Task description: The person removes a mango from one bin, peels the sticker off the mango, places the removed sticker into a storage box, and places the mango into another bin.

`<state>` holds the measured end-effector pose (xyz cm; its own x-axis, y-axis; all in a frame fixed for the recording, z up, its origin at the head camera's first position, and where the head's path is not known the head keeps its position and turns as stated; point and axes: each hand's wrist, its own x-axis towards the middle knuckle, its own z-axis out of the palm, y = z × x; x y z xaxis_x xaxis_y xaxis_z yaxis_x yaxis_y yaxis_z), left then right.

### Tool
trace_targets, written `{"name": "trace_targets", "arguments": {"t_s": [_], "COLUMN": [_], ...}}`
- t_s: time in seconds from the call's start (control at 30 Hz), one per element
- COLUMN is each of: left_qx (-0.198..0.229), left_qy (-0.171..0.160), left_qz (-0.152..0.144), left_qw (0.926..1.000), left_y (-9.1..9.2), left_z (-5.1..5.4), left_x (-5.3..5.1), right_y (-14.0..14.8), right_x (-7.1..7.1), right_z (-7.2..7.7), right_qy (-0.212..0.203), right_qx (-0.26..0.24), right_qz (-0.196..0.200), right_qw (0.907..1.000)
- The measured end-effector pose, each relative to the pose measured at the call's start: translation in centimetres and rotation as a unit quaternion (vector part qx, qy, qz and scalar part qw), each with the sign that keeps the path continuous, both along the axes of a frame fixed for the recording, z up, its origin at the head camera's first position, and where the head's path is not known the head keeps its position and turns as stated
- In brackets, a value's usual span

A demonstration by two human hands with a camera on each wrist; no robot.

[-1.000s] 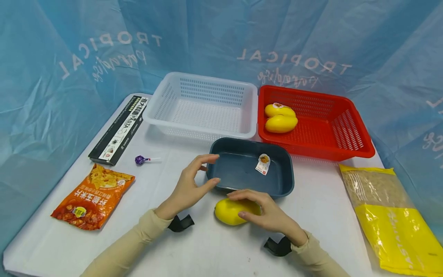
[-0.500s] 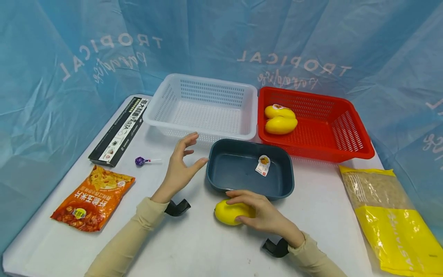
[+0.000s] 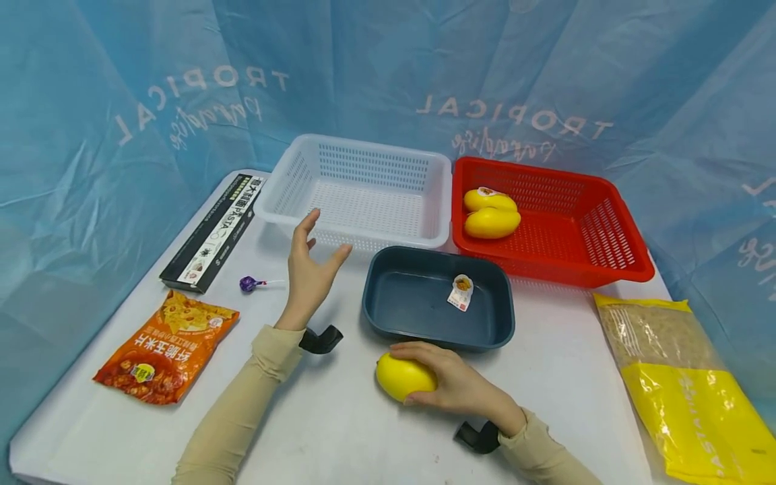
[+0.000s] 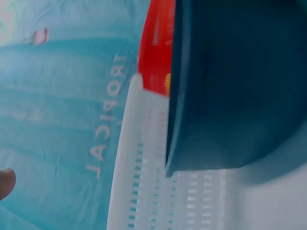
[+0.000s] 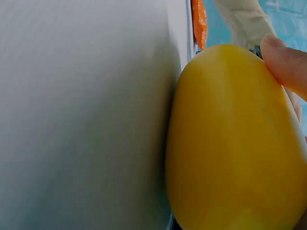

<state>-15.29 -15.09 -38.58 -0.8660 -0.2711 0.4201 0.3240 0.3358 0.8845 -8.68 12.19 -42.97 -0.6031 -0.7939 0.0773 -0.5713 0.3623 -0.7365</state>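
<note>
Two bare hands show on my head feed, and the right hand has its thumb and fingers curved around one end of a yellow fruit, which sits at that hand's left, low over the white tabletop. Just ahead of those fingers runs the near edge of a dark blue tub, so tight that I cannot tell whether they touch. Farther ahead stands a red basket with two more yellow fruits inside; well off to the hand's right, across a wide stretch of table, lies a yellow bag. The left hand has thumb and fingertips spread well apart; a white basket stands ahead of it, the tub to its right with a gap between, a lollipop near its left, and beyond that an orange snack bag and a black box. On my left wrist feed, one fingertip shows at the edge, well apart from the tub's rim, with both baskets past it. On my right wrist feed, the thumb presses the fruit's side; a dark seam runs between fruit and tabletop, and I cannot tell whether they touch.
</note>
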Motion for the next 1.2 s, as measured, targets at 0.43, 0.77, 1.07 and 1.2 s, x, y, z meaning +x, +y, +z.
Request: {"name": "trace_targets", "arguments": {"t_s": [0.43,0.77,1.07,1.2], "left_qx": [0.034,0.038,0.038,0.024], "left_qy": [-0.019,-0.041,-0.068,-0.086], "left_qz": [0.127,0.240,0.259,0.265], "left_qw": [0.9912,0.9691,0.9626,0.9601], "left_y": [-0.4,-3.0,-3.7,-3.7], "left_z": [-0.1,-0.3,-1.3,-1.7], "left_x": [-3.3,-5.0,-6.2,-6.4], "right_y": [0.0,0.0,0.1,0.1], "right_x": [-0.1,0.0,-0.1,0.0], "right_z": [-0.3,-0.3,-0.4,-0.3], "right_qy": [0.003,-0.002,-0.002,-0.023], "right_qx": [0.009,0.018,0.026,0.035], "right_qz": [0.009,0.008,0.004,-0.002], "right_qw": [0.9999,0.9998,0.9996,0.9991]}}
